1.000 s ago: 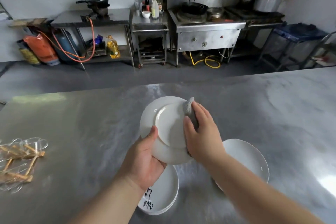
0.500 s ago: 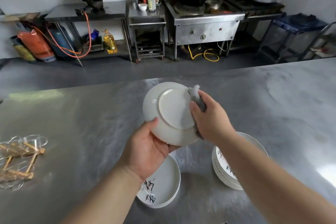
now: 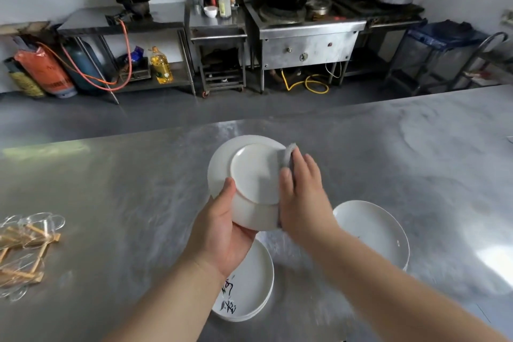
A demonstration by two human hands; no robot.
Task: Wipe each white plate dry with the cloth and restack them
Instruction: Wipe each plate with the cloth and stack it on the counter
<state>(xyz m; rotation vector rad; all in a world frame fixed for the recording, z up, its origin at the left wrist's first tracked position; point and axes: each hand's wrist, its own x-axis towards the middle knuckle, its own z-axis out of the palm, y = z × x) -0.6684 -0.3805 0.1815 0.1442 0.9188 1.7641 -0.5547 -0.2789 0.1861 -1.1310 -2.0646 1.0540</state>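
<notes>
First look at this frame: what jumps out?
Centre: a white plate, underside up, gripped by the left hand while the right hand pinches a grey cloth over its right rim. Below, on the steel counter, sit a near stack of plates under the left wrist and a right stack beside the right forearm.

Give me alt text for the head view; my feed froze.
The left hand grips a white plate, underside toward the camera, above a steel counter while the right hand holds a grey cloth against its right rim. On the counter below sit a plate stack with black markings and a plain plate stack to its right; clear glasses lie at left.
</notes>
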